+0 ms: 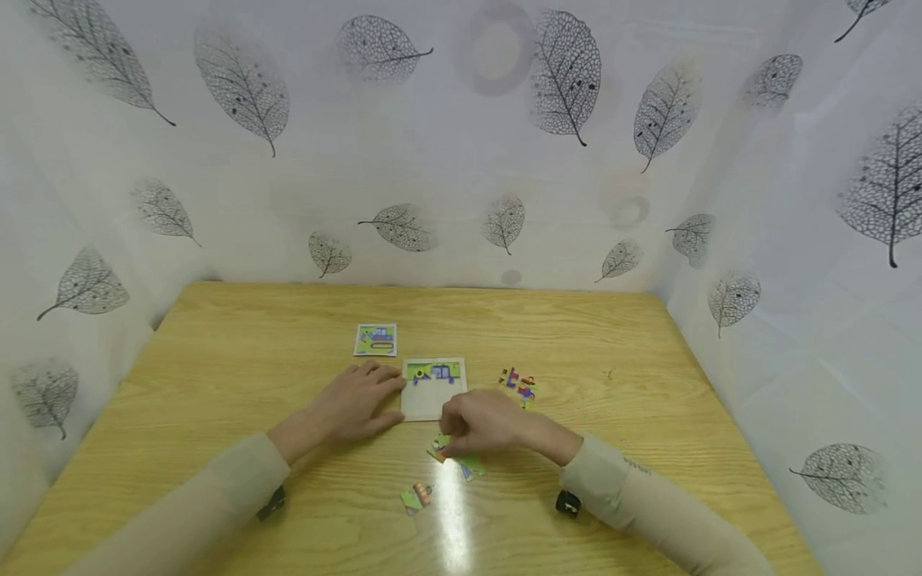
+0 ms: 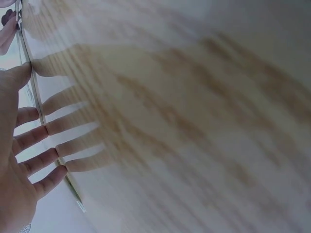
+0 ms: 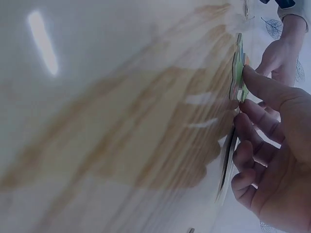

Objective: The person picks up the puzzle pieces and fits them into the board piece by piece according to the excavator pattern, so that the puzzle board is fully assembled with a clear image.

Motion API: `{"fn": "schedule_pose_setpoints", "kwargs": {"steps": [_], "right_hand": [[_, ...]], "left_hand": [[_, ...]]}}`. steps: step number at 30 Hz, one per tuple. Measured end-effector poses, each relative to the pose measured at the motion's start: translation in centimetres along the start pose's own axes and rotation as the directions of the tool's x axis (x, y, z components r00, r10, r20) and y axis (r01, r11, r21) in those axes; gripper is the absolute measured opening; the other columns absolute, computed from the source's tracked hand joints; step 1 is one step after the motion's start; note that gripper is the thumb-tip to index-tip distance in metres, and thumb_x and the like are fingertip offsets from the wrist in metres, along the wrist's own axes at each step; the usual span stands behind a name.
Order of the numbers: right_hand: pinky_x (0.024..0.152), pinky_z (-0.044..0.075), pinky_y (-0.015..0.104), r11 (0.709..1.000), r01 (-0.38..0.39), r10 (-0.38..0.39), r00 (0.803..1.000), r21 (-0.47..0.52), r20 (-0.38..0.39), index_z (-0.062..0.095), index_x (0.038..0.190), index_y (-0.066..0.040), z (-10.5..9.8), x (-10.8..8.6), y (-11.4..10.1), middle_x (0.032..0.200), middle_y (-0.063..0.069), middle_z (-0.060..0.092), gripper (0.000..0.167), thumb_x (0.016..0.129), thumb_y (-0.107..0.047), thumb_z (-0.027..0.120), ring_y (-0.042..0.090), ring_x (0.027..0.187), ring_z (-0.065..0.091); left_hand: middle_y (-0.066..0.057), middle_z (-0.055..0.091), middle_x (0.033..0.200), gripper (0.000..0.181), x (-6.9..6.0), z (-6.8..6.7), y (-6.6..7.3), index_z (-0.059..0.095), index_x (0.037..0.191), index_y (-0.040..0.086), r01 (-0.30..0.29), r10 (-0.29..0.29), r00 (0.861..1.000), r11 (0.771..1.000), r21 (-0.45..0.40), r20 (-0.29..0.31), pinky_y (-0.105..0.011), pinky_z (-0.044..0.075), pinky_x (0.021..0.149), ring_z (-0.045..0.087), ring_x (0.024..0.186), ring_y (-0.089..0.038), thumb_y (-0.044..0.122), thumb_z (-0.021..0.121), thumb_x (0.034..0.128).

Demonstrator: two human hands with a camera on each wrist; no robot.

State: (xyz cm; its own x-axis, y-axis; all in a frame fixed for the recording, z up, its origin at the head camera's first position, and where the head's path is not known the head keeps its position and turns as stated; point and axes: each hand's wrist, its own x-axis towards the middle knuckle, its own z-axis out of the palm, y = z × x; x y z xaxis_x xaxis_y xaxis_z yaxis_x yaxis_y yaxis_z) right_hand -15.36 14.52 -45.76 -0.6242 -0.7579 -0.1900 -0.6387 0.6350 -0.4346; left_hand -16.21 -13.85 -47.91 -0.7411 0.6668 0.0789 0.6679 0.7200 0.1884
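A square white puzzle tray (image 1: 419, 406) lies on the table, its top strip filled with a green and blue vehicle picture. My left hand (image 1: 355, 404) rests flat at the tray's left side, fingers extended and tips touching its edge; the left wrist view shows these fingers (image 2: 41, 158) along the rim. Just below the tray's lower right corner, my right hand (image 1: 484, 424) pinches a green puzzle piece (image 1: 437, 445) between thumb and index finger. The right wrist view shows this green piece (image 3: 238, 68) close to the tabletop. Another green and blue piece (image 1: 471, 466) lies partly beneath the right hand.
A small picture card (image 1: 375, 340) of a blue vehicle lies beyond the left hand. Several red and purple pieces (image 1: 520, 386) lie right of the tray. One green and orange piece (image 1: 416, 498) sits nearer the front. A leaf-patterned curtain (image 1: 461, 176) surrounds the wooden table (image 1: 612, 336).
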Motion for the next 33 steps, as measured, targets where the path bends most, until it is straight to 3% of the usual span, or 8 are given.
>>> {"fn": "schedule_pose_setpoints", "kwargs": {"steps": [6,13,18,25,33], "right_hand": [[0.069,0.050,0.015,1.000,0.004,-0.004,1.000,-0.001,-0.017,0.076,0.105,-0.026,-0.03,-0.24,0.11,0.093,-0.013,0.070,0.026,0.087,-0.043,0.085,-0.004,0.078,0.056],[0.078,0.052,0.014,0.991,0.077,-0.081,0.996,0.111,0.030,0.078,0.117,-0.022,-0.16,-0.18,0.30,0.106,-0.008,0.071,0.032,0.087,-0.027,0.087,-0.004,0.086,0.059],[0.080,0.054,0.013,0.989,0.077,-0.084,0.995,0.122,0.055,0.077,0.122,-0.019,-0.05,-0.18,0.19,0.110,-0.006,0.073,0.033,0.090,-0.023,0.084,-0.005,0.089,0.061],[0.085,0.056,0.014,0.985,0.060,-0.067,0.997,0.163,0.039,0.078,0.116,-0.015,-0.02,-0.16,0.03,0.107,-0.002,0.076,0.028,0.089,-0.019,0.084,0.000,0.093,0.067],[0.079,0.052,0.014,0.985,0.026,-0.029,0.999,0.169,0.018,0.076,0.108,-0.019,0.16,-0.23,-0.01,0.098,-0.008,0.069,0.024,0.087,-0.019,0.086,-0.003,0.086,0.057]], "left_hand": [[-0.013,0.064,0.146,0.055,-0.03,-0.10,0.05,0.064,0.142,0.011,-0.004,0.004,1.000,1.000,-0.001,-0.003,-0.059,0.051,0.113,0.057,0.135,-0.036,0.048,0.064,0.1016],[-0.013,0.064,0.145,0.055,0.00,-0.07,0.06,0.064,0.142,0.010,-0.002,0.002,1.000,1.000,0.007,0.001,-0.059,0.051,0.113,0.057,0.135,-0.036,0.048,0.064,0.1017],[-0.013,0.064,0.145,0.055,0.03,-0.10,0.09,0.065,0.141,0.010,-0.006,0.006,1.000,1.000,0.013,-0.002,-0.059,0.051,0.112,0.058,0.135,-0.036,0.048,0.064,0.1016],[-0.013,0.064,0.145,0.055,0.06,-0.05,0.06,0.064,0.141,0.010,-0.007,0.008,1.000,1.000,0.025,-0.010,-0.058,0.051,0.113,0.058,0.134,-0.036,0.049,0.064,0.1014],[-0.013,0.065,0.144,0.055,0.07,-0.05,0.13,0.065,0.140,0.010,-0.015,0.016,1.000,0.999,0.030,-0.024,-0.058,0.052,0.111,0.059,0.133,-0.036,0.048,0.065,0.1011]]}}
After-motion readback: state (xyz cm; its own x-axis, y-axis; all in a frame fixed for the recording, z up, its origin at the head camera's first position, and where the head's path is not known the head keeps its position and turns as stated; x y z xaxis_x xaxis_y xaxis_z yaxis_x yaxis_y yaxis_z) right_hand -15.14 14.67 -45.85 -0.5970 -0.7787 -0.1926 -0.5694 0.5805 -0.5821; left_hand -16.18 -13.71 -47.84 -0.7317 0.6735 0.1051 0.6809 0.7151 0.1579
